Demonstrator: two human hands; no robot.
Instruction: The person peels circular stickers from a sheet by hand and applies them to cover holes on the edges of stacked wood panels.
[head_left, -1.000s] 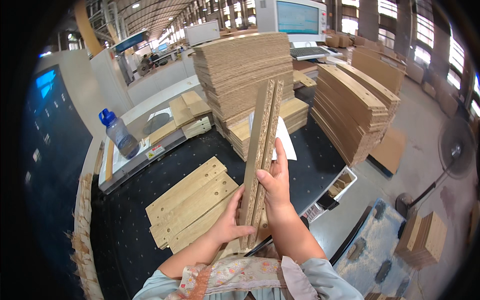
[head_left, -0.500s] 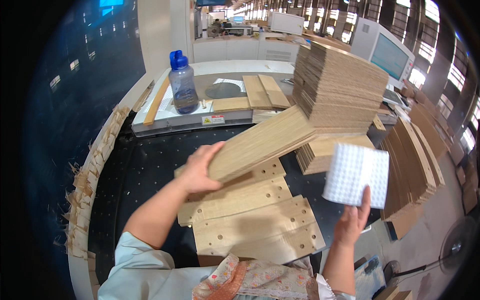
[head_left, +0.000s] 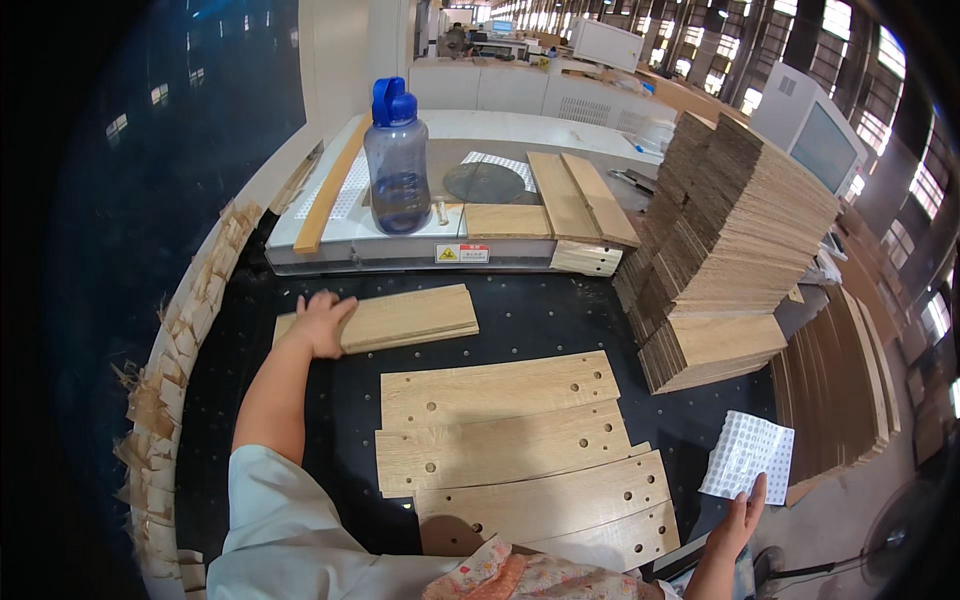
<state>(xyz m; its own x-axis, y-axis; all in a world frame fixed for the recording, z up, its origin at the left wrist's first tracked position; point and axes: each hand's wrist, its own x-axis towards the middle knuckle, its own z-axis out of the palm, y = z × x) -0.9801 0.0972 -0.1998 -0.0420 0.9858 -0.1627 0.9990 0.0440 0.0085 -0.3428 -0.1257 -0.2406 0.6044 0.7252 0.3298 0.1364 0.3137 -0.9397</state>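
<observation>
My left hand (head_left: pixel 318 325) grips the left end of a short stack of wood-grain boards (head_left: pixel 415 313), which lies on the black perforated table (head_left: pixel 500 338). The thumb is on the near side and the fingers reach over the top. At the right, my right hand (head_left: pixel 738 520) holds a white sheet of small round stickers (head_left: pixel 748 455) by its lower edge. Several drilled boards (head_left: pixel 500 390) with round holes lie in overlapping rows between my arms, close to my body. My apron covers part of the nearest one.
A tall stack of boards (head_left: pixel 730 220) stands at the back right. Behind the table, a machine ledge (head_left: pixel 340 258) carries a blue water bottle (head_left: pixel 400 170) and loose boards (head_left: pixel 560 195). More panels (head_left: pixel 830 390) lean at the right. Torn cardboard (head_left: pixel 170 400) lines the left edge.
My left hand has brought the stack of boards down and left from above the drilled boards onto the black table. The sticker sheet in my right hand is lower and farther right in view.
</observation>
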